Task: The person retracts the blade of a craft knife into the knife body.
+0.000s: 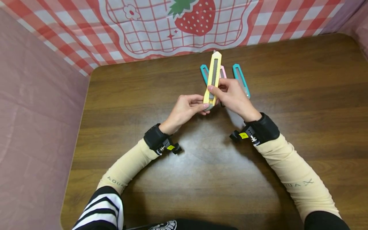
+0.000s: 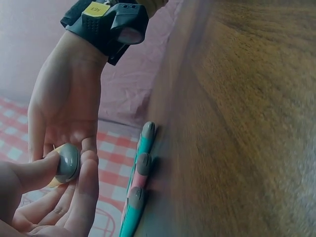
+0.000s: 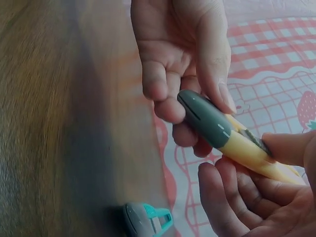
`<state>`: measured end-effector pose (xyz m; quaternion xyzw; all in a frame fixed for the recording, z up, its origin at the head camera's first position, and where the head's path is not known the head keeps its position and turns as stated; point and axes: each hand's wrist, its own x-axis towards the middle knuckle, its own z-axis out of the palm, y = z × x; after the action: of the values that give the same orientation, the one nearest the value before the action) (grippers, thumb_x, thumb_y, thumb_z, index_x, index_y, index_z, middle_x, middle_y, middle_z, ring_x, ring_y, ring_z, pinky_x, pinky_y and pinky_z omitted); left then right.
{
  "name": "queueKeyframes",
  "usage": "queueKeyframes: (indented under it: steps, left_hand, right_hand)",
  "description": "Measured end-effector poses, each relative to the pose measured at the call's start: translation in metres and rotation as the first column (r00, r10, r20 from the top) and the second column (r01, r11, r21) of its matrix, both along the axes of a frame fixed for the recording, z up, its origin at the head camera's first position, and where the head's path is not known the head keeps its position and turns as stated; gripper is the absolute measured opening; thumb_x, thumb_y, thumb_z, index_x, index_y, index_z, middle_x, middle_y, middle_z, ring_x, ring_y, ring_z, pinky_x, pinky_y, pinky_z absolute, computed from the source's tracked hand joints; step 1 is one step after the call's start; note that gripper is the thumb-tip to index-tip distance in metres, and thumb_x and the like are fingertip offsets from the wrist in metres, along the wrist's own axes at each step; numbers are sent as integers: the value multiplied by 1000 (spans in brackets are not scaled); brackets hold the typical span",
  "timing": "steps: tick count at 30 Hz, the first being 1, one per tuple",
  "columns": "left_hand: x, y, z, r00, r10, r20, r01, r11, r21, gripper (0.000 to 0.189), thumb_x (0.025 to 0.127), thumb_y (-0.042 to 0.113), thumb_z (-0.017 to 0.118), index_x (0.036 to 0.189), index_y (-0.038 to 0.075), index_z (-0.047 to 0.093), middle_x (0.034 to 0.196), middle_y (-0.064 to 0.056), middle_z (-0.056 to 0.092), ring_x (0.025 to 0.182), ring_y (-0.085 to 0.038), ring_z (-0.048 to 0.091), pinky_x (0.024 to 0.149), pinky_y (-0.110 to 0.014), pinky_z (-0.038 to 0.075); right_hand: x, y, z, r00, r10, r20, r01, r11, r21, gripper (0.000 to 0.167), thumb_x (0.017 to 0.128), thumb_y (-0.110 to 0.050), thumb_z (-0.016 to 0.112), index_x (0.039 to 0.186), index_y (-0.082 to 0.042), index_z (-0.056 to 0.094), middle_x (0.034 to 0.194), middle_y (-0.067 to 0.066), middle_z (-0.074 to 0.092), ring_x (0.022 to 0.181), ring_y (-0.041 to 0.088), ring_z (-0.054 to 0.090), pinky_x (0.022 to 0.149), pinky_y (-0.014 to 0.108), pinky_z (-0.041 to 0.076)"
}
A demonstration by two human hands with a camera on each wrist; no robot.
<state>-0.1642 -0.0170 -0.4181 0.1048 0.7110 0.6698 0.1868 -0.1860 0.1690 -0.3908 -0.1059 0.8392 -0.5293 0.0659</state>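
Observation:
A yellow utility knife (image 1: 214, 72) with a grey end is held up over the table, its tip pointing away and a bit of blade showing there. The left hand (image 1: 185, 110) pinches the grey end between thumb and fingers. Further up the body, the right hand (image 1: 234, 95) grips the knife, its thumb on the slider area. In the right wrist view the grey end (image 3: 205, 118) lies between the left thumb and fingers. Behind the hands lie a teal knife (image 1: 204, 72), a pink knife (image 1: 222, 72) partly hidden, and another teal knife (image 1: 241, 78).
The brown wooden table (image 1: 129, 86) spreads under both arms. A red and white checked cloth with a strawberry (image 1: 198, 19) hangs along the far edge. Pink fabric (image 1: 34, 127) covers the left side. Each wrist wears a black camera band (image 1: 263, 129).

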Motion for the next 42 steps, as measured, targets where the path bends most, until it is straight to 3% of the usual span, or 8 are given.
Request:
queueKeyframes:
  steps: [7,15,23,28,34,42]
  left_hand:
    - [0,-1,2,999,-26,22,26,1000,7,25,93,5,66,113,-10,65,91,-27,73,72,-19,73,77,-49,63]
    - [-1,0,2,1000,-3,12,3,999,37,25,93,3,65,114,-11,64,97,-31,71,71,-13,71,81,-53,61]
    - [0,0,1,1000,-8,11,7,1000,29,26,93,3,65,115,-10,64,98,-29,72,71,-14,72,81,-52,62]
    - [1,0,-1,1000,-12,6,12,999,37,26,93,3,65,116,-10,64,98,-30,71,71,-13,71,81,-52,62]
    - [1,1,-2,1000,-11,12,11,999,51,25,93,2,65,114,-11,64,97,-31,71,70,-13,71,80,-52,62]
    - [3,1,-3,1000,-1,7,1,998,59,24,93,0,63,113,-13,63,99,-37,68,69,-12,71,75,-41,65]
  right_hand:
    - [-1,1,2,1000,9,-8,-9,1000,-22,27,99,-22,61,105,4,67,73,6,70,54,18,62,45,22,48]
    - [-4,7,6,997,53,59,-49,996,-75,31,100,-24,57,105,6,67,71,0,70,55,14,65,52,30,58]
    - [-4,10,6,993,56,108,-53,998,-25,37,100,-33,57,96,2,69,63,-3,68,54,16,67,53,36,60]
    - [-2,9,4,995,35,95,-33,999,-20,36,99,-32,58,97,2,71,62,-6,68,54,15,67,49,33,57]
    - [-1,7,3,998,21,65,-21,1000,-8,33,99,-28,60,98,3,72,62,-6,68,57,22,67,44,28,48]
    - [1,6,3,998,12,59,-12,1000,-8,32,99,-26,61,98,3,72,63,-6,67,58,22,66,44,23,43]
